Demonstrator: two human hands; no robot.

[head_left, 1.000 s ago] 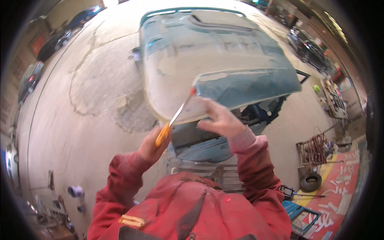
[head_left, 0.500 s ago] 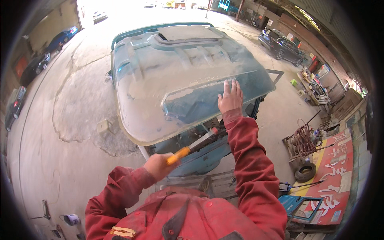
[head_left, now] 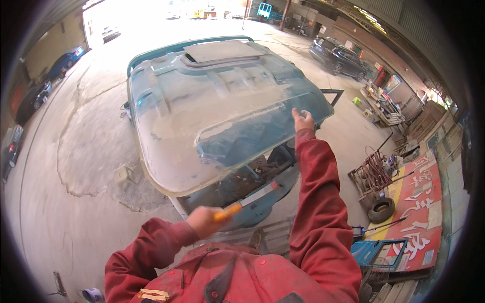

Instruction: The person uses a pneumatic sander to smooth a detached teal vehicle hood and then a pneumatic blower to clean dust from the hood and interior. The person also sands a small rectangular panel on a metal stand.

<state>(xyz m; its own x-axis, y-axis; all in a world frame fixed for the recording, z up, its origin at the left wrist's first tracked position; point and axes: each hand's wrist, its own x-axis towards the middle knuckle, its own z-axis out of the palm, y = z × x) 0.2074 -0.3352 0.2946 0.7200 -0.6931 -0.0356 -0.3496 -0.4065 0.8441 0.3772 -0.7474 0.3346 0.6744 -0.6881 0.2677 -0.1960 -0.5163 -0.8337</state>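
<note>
My left hand (head_left: 203,222) is closed around the yellow handle of a flat-bladed scraper (head_left: 257,195). The metal blade points right and slightly up, with a reddish patch at its tip. The tool is held in front of the near edge of a teal truck cab roof (head_left: 222,118), apart from it. Broad beige and grey sanded patches cover the roof, and bare teal shows at the near right. My right hand (head_left: 304,120) is over the roof's near right part, thumb and fingers apart and partly bent, holding nothing visible. Whether it touches the surface I cannot tell.
The open cab front (head_left: 222,194) lies below the roof edge. A pale stool (head_left: 123,175) stands left on the concrete floor. To the right are a hose reel (head_left: 373,169), a tyre (head_left: 381,209), a teal door (head_left: 374,252) and a red signboard (head_left: 419,212). Cars are parked along both sides.
My right hand has gone from spread on the roof to a more bent pose nearer its right edge. My left hand still grips the scraper, slightly lower. The whole view has shifted a little.
</note>
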